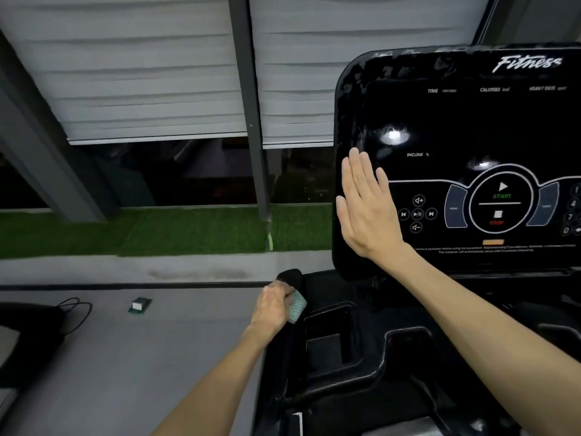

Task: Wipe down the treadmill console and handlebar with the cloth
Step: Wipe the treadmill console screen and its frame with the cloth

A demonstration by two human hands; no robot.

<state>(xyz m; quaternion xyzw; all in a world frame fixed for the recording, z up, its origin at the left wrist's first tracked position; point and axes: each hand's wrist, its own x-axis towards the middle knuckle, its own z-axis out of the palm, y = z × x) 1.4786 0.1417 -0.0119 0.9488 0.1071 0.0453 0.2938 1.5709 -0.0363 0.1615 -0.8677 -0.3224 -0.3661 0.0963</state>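
Cloth (297, 307), L hand (273, 307) on handlebar (291, 277); R hand (366, 206) over console (471, 121) (box (140, 305) on floor).

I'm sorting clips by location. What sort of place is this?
Probably a gym or fitness room: a treadmill console marked "Fitness" with start and stop buttons, the left hand holding a cloth on its handlebar, and roller blinds above a strip of artificial grass.
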